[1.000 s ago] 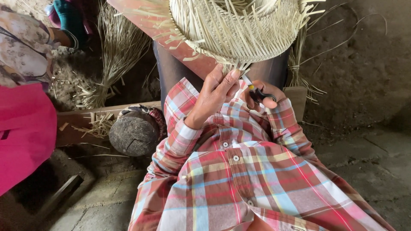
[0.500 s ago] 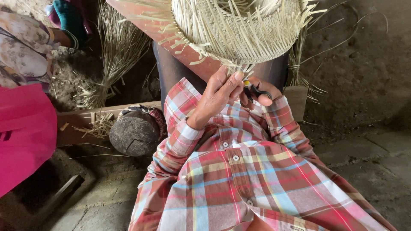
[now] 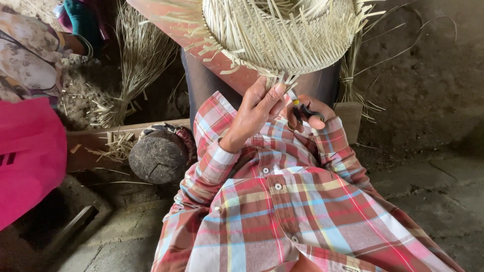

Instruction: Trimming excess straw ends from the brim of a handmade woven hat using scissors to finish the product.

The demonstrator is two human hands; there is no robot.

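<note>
Woven-basket strip ends hang from the lower rim of a pale, half-finished woven basket at the top of the view, and both hands meet just beneath them. Nearest the camera lies the person's plaid shirt in red, blue and cream, with both sleeves running up towards the work. Above it, the left hand is raised with its fingers closed loosely together, the fingertips pinching the loose strips under the rim. Just beside it, the right hand is curled around a small tool with a black and yellow handle; its blade end points up at the same strips, though whether it touches them is too small to tell. The basket rests on a reddish-brown slanted board over a dark drum-like stand, with many uncut strips bristling out all around its edge. Left of the sleeves sits a round, dark, rough-topped stump beside a low wooden plank strewn with short offcuts. Further left, a bright pink cloth fills the edge of the view. Beyond the plank, a tied bundle of dry strips leans on the earthen floor, near another person's patterned sleeve.
</note>
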